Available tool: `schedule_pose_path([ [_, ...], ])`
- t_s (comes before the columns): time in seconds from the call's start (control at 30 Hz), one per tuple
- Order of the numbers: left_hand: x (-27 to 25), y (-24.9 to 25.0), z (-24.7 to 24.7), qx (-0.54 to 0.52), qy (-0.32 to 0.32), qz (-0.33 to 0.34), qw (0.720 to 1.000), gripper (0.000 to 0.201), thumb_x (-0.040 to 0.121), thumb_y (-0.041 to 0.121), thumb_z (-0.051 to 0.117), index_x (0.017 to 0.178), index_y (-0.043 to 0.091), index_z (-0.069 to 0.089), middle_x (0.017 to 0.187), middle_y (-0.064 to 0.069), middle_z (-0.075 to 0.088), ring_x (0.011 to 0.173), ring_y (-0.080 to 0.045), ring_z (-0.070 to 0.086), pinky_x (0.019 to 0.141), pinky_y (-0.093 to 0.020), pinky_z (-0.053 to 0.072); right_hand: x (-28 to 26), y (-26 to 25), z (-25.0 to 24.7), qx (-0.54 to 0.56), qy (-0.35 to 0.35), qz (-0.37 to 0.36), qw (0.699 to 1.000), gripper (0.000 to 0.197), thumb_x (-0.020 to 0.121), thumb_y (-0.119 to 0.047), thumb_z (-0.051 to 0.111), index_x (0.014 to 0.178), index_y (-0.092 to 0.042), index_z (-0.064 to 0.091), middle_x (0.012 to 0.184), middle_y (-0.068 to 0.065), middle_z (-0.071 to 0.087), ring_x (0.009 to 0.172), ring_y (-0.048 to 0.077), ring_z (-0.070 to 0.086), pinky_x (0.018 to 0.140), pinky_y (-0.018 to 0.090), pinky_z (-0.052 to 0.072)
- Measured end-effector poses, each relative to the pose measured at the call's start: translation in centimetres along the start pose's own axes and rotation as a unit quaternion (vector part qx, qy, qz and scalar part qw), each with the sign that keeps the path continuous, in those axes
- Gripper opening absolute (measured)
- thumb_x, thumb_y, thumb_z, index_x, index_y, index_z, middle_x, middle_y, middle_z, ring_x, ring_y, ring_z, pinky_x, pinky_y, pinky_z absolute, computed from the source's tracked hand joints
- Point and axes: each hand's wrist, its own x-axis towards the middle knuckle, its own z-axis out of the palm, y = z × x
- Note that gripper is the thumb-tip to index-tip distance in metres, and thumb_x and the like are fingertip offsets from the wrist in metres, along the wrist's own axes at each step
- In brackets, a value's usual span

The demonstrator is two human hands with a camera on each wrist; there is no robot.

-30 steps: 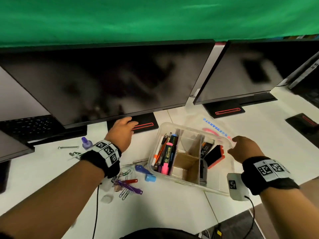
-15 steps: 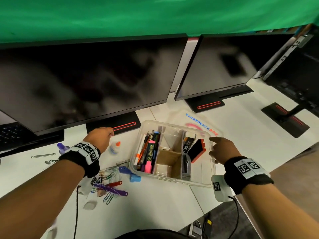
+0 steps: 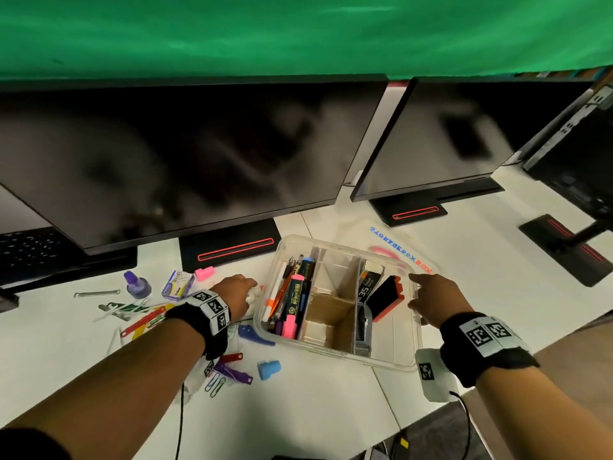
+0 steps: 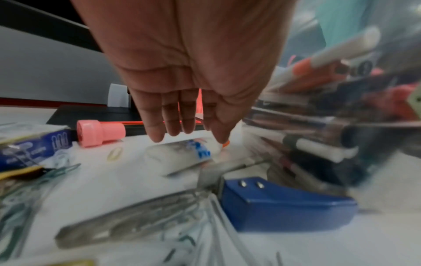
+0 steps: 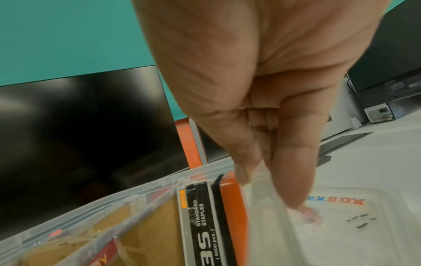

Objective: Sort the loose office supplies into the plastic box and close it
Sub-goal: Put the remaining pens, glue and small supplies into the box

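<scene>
A green fabric backdrop [image 3: 298,31] spans the wall behind two dark, switched-off monitors [image 3: 185,154] standing side by side on black bases with red slots [image 3: 232,249]. They rest on a white table [image 3: 331,410]. Grey floor [image 3: 441,439] shows below its edge.

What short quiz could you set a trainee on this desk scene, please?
1. True or false: the plastic box has its lid fitted on.
2. Which section of the box holds the pink highlighter? A. the left one B. the middle one C. the right one
3. In a few words: what is the right hand pinching?

Key
1. False: the box is open, and the lid lies apart from it, on its far right side.
2. A.
3. The right rim of the box.
</scene>
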Motion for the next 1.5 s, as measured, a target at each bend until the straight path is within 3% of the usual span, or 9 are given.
schedule_pose_path([
  [0.1,0.6,-0.2,0.7,0.023,-0.007,-0.004,1.0,0.045,0.086,0.022,0.058,0.13,0.021,0.048,0.127,-0.007,0.053,0.12,-0.026,0.052,0.101,-0.034,0.044,0.2,-0.1,0.3,0.016,-0.007,-0.004,1.0,0.059,0.082,-0.008,0.065,0.137,-0.017,0.046,0.125,0.011,0.061,0.104,0.028,0.065,0.089,0.032,0.055],
  [0.37,0.7,-1.1,0.8,0.062,-0.014,-0.034,0.997,0.049,0.078,0.03,0.063,0.122,0.02,0.046,0.115,-0.008,0.051,0.111,-0.028,0.055,0.094,-0.038,0.049,-1.5,-1.7,-0.2,-0.028,-0.02,-0.041,0.999,0.058,0.086,-0.015,0.063,0.139,-0.015,0.042,0.138,0.009,0.05,0.126,0.023,0.05,0.106,0.028,0.036],
  [0.5,-0.8,-1.6,-0.5,0.02,0.047,-0.057,0.997,0.051,0.08,0.016,0.061,0.128,0.018,0.044,0.126,-0.011,0.05,0.118,-0.028,0.05,0.096,-0.035,0.043,-6.8,-4.8,-0.7,0.047,0.105,-0.249,0.962,0.018,0.081,-0.016,0.059,0.097,-0.014,0.068,0.097,0.007,0.066,0.08,0.016,0.059,0.077,0.024,0.048],
  [0.57,-1.3,-2.0,-1.0,-0.015,0.079,-0.054,0.995,0.045,0.082,0.006,0.055,0.126,0.016,0.048,0.126,-0.012,0.052,0.118,-0.03,0.051,0.098,-0.036,0.042,-9.7,-6.3,0.5,0.007,-0.029,-0.379,0.925,0.018,0.083,-0.023,0.052,0.093,-0.019,0.067,0.093,0.002,0.067,0.075,0.008,0.055,0.072,0.019,0.045],
  [0.67,-2.3,-2.7,-0.8,-0.051,0.08,-0.049,0.994,0.045,0.082,-0.001,0.05,0.125,0.014,0.049,0.128,-0.014,0.052,0.119,-0.031,0.049,0.1,-0.036,0.04,-11.3,-7.3,5.7,-0.124,-0.234,-0.442,0.857,0.031,0.09,-0.02,0.051,0.121,-0.022,0.057,0.12,0.004,0.059,0.106,0.021,0.058,0.094,0.032,0.047],
  [0.87,-4.7,-3.4,-0.1,-0.088,0.061,-0.049,0.993,0.046,0.083,0.002,0.051,0.126,0.016,0.046,0.131,-0.01,0.05,0.121,-0.03,0.047,0.101,-0.034,0.039,-9.8,-9.3,13.5,-0.189,-0.251,-0.437,0.843,0.051,0.093,-0.008,0.041,0.141,-0.026,0.035,0.151,0.009,0.028,0.125,0.034,0.047,0.097,0.041,0.046],
  [1.07,-6.9,-5.1,-0.2,-0.104,0.049,-0.056,0.992,0.047,0.083,0.003,0.05,0.129,0.014,0.045,0.132,-0.01,0.05,0.123,-0.028,0.046,0.102,-0.032,0.037,-8.6,-10.9,16.8,-0.232,-0.201,-0.453,0.837,0.03,0.094,-0.012,0.04,0.123,-0.01,0.048,0.12,0.018,0.048,0.1,0.037,0.056,0.07,0.04,0.046],
  [1.3,-8.1,-5.8,-1.5,-0.132,0.073,-0.048,0.987,0.044,0.09,0.011,0.05,0.133,0.018,0.044,0.137,-0.008,0.049,0.124,-0.026,0.048,0.103,-0.032,0.038,-8.8,-16.6,16.9,-0.293,-0.133,-0.456,0.83,0.032,0.091,0.002,0.036,0.112,0.003,0.06,0.122,0.021,0.058,0.104,0.036,0.06,0.086,0.044,0.052],
  [1.5,-9.1,-3.8,-3.7,-0.152,0.09,-0.005,0.984,0.05,0.092,0.014,0.055,0.138,0.024,0.04,0.144,-0.001,0.045,0.131,-0.021,0.043,0.107,-0.027,0.032,-9.8,-18.0,16.6,-0.339,-0.133,-0.441,0.82,0.03,0.091,0.003,0.035,0.11,0.003,0.059,0.109,0.019,0.061,0.1,0.035,0.06,0.08,0.039,0.052],
])
